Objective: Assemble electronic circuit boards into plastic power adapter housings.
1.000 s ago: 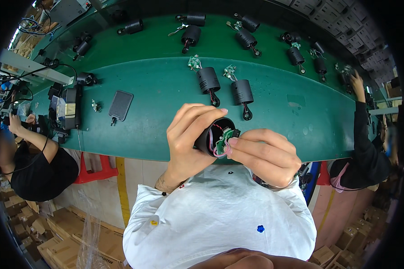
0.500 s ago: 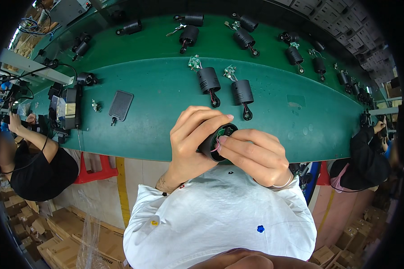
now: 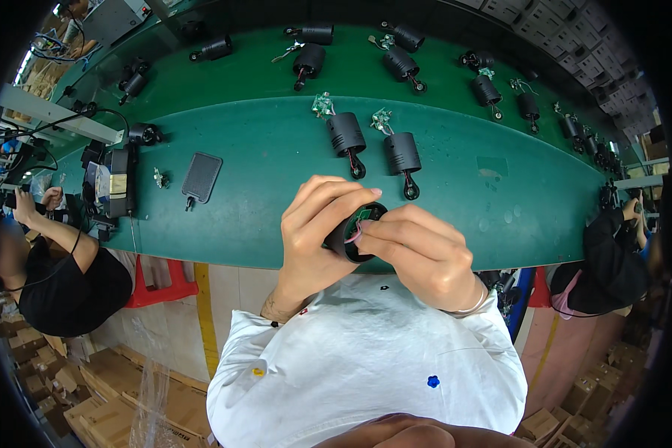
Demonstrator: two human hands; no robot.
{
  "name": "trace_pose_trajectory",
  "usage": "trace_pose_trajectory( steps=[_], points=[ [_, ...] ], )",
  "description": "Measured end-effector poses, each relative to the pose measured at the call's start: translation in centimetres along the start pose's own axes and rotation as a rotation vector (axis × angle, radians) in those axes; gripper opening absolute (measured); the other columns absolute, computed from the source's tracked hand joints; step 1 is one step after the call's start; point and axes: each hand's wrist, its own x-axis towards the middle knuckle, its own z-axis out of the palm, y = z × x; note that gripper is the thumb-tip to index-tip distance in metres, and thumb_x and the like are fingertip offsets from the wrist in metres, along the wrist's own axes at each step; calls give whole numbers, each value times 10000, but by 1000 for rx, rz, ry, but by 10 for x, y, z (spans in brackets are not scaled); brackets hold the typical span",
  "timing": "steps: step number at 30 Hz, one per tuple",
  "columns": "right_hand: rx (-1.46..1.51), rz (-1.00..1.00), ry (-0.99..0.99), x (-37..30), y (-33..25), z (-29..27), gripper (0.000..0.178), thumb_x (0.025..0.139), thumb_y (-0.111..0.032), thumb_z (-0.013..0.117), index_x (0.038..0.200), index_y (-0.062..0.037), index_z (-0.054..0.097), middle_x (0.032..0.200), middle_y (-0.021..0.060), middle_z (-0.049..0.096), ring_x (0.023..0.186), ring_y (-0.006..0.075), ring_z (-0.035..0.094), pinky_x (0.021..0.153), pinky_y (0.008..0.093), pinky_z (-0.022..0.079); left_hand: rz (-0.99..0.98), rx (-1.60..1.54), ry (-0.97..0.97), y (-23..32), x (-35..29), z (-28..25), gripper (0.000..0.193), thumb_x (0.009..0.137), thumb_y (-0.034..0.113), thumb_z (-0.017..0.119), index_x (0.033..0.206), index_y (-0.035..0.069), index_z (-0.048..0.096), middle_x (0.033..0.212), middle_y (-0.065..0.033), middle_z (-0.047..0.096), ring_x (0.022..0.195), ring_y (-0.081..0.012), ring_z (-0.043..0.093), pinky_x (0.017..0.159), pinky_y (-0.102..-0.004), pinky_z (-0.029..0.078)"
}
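My left hand (image 3: pixel 313 224) is wrapped round a black cylindrical housing (image 3: pixel 339 240), its open end tilted up toward me. Inside the rim shows a green circuit board (image 3: pixel 364 215). A loop of pink wire (image 3: pixel 354 236) comes out beside the board. The fingers of my right hand (image 3: pixel 425 250) are pinched together at the opening, with the wire at their tips; exactly what else they touch is hidden. Beyond my hands lie two similar black housings, a left one (image 3: pixel 346 134) and a right one (image 3: pixel 403 153), each with a small green board wired to its far end.
Behind the green table (image 3: pixel 261 216) runs a green belt (image 3: pixel 254 75) carrying several more housings. On the left are a flat dark grey piece (image 3: pixel 201 178), a loose small board (image 3: pixel 160 178) and a black device (image 3: pixel 116 179). Co-workers sit at left (image 3: pixel 75 284) and right (image 3: pixel 612 261).
My right hand has shifted slightly left and its fingers reach closer into the housing's opening. The housing has tipped a little. Parts on the far belt have moved slightly left.
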Motion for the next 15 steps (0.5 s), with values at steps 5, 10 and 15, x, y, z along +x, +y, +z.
trace_pose_trajectory(
  steps=[5, 10, 15],
  points=[
    [28, 73, -24, -1, 4, -1, 106, 658, 66, 672, 760, 44, 690, 867, 104, 683, 716, 204, 603, 624, 265, 514, -12, 76, -42, -3, -2, -2, 445, 542, 25, 735, 984, 52, 700, 918, -38, 644, 813, -204, 559, 711, -306, 462],
    [177, 106, -17, -7, 16, 4, 129, 647, 76, 674, 769, 35, 691, 873, 98, 670, 726, 195, 591, 620, 262, 503, -58, 61, -98, -1, -2, -3, 463, 531, 6, 740, 989, 49, 692, 918, -45, 650, 806, -201, 562, 704, -305, 465],
    [-17, -8, 123, -14, 11, 23, 154, 658, 66, 672, 802, 13, 687, 901, 94, 642, 751, 192, 568, 624, 269, 488, -103, -12, -53, 2, -3, -2, 475, 515, -10, 742, 983, 42, 684, 911, -57, 656, 795, -204, 567, 696, -308, 468]
  ],
)
